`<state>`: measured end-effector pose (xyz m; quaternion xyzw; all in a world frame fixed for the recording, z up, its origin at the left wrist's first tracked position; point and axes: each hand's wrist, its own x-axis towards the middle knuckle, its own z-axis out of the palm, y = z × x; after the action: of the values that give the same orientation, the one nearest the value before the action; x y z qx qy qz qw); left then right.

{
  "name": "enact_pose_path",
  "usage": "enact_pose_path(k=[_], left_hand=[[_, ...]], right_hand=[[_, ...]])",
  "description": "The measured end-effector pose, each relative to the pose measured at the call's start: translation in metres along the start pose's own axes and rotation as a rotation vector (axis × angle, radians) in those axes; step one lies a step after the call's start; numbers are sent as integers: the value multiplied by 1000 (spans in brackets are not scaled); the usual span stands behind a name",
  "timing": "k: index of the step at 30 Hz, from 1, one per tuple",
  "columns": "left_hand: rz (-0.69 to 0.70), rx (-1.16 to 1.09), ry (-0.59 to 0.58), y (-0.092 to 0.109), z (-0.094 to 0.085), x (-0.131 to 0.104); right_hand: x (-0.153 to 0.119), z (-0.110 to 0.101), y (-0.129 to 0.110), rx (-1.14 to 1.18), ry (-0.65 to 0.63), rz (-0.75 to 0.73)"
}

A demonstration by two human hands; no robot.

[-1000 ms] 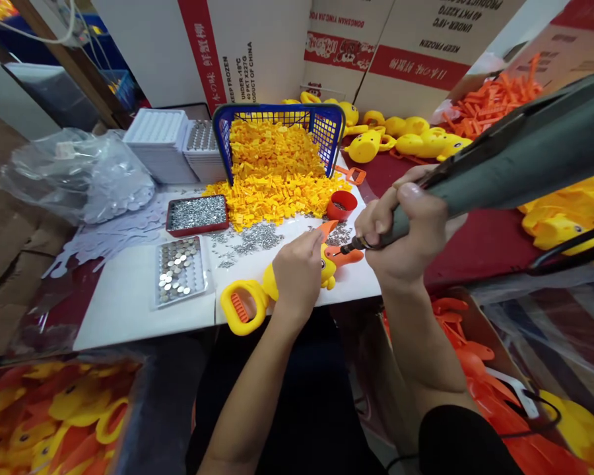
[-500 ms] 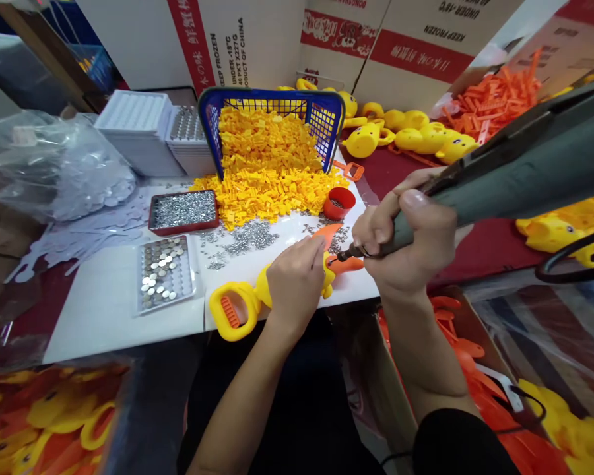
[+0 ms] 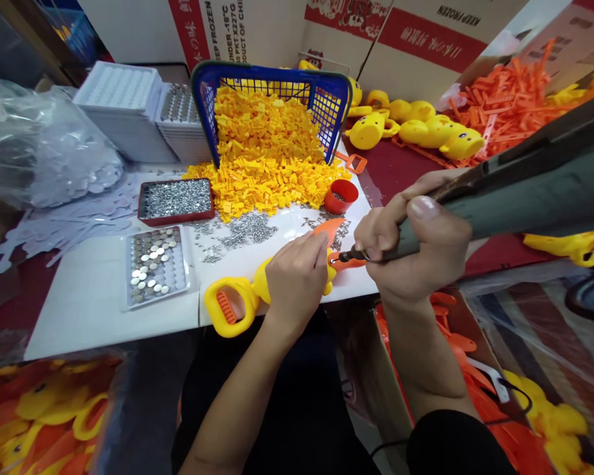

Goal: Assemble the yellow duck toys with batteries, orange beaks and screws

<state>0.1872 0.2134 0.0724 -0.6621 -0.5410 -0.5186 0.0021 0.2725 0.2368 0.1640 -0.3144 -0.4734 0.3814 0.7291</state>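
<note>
My left hand [image 3: 297,274] is closed over a yellow plastic duck toy [image 3: 230,307] lying on the white work surface. The toy's ring handle, with an orange ridged piece inside, sticks out to the left, and orange beak-like parts [image 3: 330,229] show past my fingers. My right hand [image 3: 416,241] grips a dark green power screwdriver [image 3: 515,188] held at a slant from the upper right. Its bit points down-left at the toy's orange end, with a small shiny screw at the tip. Most of the toy's body is hidden under my left hand.
A blue basket [image 3: 334,112] spills yellow plastic pieces [image 3: 272,188] behind the hands. Nearby are a red tray of screws [image 3: 175,200], loose screws [image 3: 250,231], a red cup [image 3: 341,196] and a white tray of button cells [image 3: 156,267]. Boxes of orange and yellow parts flank my legs.
The view has shifted slightly. Both hands keep their grips, and the screwdriver's bit stays at the toy's orange end.
</note>
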Motion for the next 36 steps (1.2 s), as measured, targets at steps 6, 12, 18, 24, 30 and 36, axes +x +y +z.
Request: enact_pose_path(k=[6, 12, 18, 24, 30, 36], left_hand=[[4, -3, 15, 0, 0, 1], [-5, 12, 21, -1, 1, 2], [-30, 8, 7, -1, 1, 2], [-57, 16, -8, -1, 2, 2], [-76, 32, -29, -1, 2, 3], [-35, -26, -57, -3, -1, 1]], right_hand=[[2, -1, -3, -87, -36, 11], [0, 7, -3, -97, 47, 14], [1, 0, -6, -98, -41, 10], [0, 2, -2, -89, -18, 3], [-8, 8, 7, -51, 33, 34], [-1, 2, 7, -85, -158, 62]])
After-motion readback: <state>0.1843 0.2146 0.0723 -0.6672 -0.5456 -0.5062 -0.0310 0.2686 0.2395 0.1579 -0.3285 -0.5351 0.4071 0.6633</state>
